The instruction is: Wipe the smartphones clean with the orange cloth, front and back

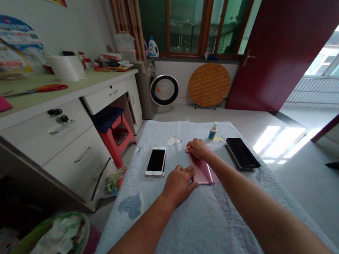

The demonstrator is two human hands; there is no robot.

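A shiny pink phone (201, 171) lies flat on the blue cloth-covered table (186, 236), between my hands. My left hand (178, 184) grips its left side, with the fingertips over the edge and the thumb by the near corner. My right hand (199, 149) is closed on a small orange cloth (187, 149) and presses it to the far end of the phone. Most of the cloth is hidden under the fingers. To the left lies a white phone (156, 161) with a dark screen, on top of another thin item. On the right rests a stack of black phones (242, 153).
A small spray bottle (212, 131) stands near the table's far edge. Left of the table are a desk (59, 118), a red stool (116, 139) and a full waste bin (85, 226). A washing machine (148, 87) with its door open is at the back.
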